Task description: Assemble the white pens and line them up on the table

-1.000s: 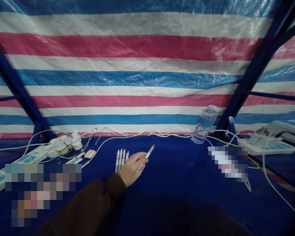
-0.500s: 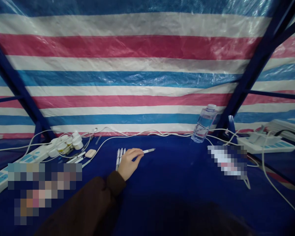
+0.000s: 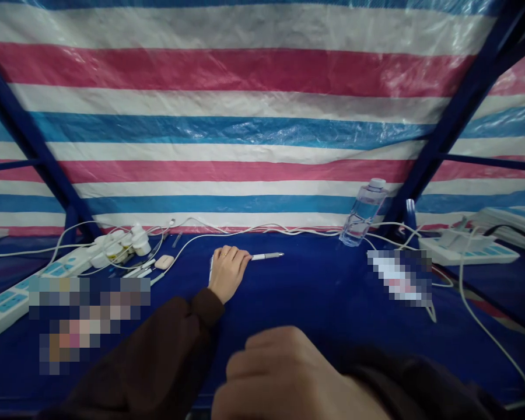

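Observation:
My left hand (image 3: 228, 271) rests palm down at the middle of the blue table, its fingers bent and closed. A white pen with a grey grip (image 3: 266, 256) sticks out to the right from its thumb side, tip pointing right. Under that hand lie other white pens (image 3: 210, 268), of which only a sliver shows at its left edge. Close to the camera, my right hand (image 3: 284, 376) is curled into a fist, back of the hand up. Whatever its fingers may hold is hidden.
White power strips stand at left (image 3: 9, 300) and right (image 3: 490, 251), with white cables (image 3: 266, 227) along the back. A water bottle (image 3: 362, 213) stands back right. A pale case (image 3: 164, 262) and more pens (image 3: 142, 269) lie left. Striped sheeting (image 3: 262, 134) hangs behind.
My right hand has come into view from below. My left hand has turned flatter over the other pens, covering most of them. The view has tilted slightly down.

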A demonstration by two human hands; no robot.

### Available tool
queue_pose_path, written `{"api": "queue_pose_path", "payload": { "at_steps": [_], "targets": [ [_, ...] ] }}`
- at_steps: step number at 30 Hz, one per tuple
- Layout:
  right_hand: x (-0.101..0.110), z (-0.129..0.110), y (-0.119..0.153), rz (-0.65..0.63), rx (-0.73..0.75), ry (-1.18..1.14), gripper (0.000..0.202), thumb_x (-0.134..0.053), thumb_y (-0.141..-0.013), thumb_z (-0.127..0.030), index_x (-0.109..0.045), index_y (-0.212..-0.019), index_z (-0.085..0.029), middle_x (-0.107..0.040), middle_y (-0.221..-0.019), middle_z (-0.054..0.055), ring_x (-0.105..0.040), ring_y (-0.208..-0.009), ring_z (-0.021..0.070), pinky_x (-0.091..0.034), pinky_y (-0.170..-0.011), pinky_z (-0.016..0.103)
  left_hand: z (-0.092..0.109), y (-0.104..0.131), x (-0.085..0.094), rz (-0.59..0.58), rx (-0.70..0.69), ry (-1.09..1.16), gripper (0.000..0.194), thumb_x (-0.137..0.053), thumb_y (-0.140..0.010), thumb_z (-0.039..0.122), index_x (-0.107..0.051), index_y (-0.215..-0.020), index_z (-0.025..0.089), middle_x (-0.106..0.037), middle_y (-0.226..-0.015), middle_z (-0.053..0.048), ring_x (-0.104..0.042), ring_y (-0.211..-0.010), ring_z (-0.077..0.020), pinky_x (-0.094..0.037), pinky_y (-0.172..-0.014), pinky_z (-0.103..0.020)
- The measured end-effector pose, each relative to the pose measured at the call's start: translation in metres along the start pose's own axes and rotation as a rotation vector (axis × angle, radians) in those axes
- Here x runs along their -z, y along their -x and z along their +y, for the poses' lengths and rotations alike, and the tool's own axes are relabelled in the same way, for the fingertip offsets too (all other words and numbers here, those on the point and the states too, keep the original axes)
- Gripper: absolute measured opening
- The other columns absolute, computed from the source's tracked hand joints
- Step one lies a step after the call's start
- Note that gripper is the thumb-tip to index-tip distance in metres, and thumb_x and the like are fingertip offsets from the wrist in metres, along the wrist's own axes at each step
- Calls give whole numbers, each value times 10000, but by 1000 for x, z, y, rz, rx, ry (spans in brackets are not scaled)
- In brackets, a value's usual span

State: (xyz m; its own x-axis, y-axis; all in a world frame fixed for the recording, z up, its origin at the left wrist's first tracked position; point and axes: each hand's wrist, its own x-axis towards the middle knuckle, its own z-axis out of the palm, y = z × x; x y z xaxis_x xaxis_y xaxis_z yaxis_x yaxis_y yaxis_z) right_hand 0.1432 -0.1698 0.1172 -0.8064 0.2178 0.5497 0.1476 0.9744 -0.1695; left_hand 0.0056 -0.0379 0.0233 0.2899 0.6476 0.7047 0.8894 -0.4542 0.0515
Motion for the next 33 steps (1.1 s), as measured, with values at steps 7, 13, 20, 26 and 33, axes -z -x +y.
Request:
{"api": "queue_pose_path", "payload": {
  "at_steps": [7,13,20,26,33],
  "targets": [
    [-6,56,1,160,-179,289,280,-411,-888,-271,-548,-662,-180,-585,-645,18,-501,-639,126,-363,-637,274,0,-5,3,-95,46,-121,297,-324,-919,315,-557,-790,182,-570,-803,-65,-469,-799,-210,-305,-760,-372],
    [-36,150,41,139,-488,609,351,-343,-916,-222,-482,-1231,-151,-500,-1267,132,-384,-1187,244,-289,-915,388,0,-4,1,-112,41,-209,364,-319,-899,450,-540,-833,167,-555,-835,-84,-463,-808,-223,-307,-748,-367],
    [-56,177,57,-9,-511,581,349,-318,-896,-119,-512,-1186,-123,-582,-1158,140,-436,-1146,231,-263,-913,388,-3,-1,-6,-123,150,-221,388,-305,-895,481,-525,-825,169,-551,-835,-80,-473,-822,-232,-309,-725,-359],
    [-62,178,58,-41,-542,586,371,-351,-848,-59,-512,-1181,-98,-586,-1135,153,-471,-1073,233,-259,-888,390,-4,2,-10,-166,187,-166,405,-290,-896,493,-520,-814,170,-545,-844,-77,-474,-830,-230,-316,-724,-353],
    [-67,180,60,-10,-506,576,362,-371,-820,-25,-546,-1129,-94,-617,-1095,138,-518,-974,221,-271,-839,365,-6,4,-14,-223,211,-157,457,-257,-895,516,-535,-807,164,-546,-857,-92,-477,-852,-239,-323,-726,-356]
  ]
}}
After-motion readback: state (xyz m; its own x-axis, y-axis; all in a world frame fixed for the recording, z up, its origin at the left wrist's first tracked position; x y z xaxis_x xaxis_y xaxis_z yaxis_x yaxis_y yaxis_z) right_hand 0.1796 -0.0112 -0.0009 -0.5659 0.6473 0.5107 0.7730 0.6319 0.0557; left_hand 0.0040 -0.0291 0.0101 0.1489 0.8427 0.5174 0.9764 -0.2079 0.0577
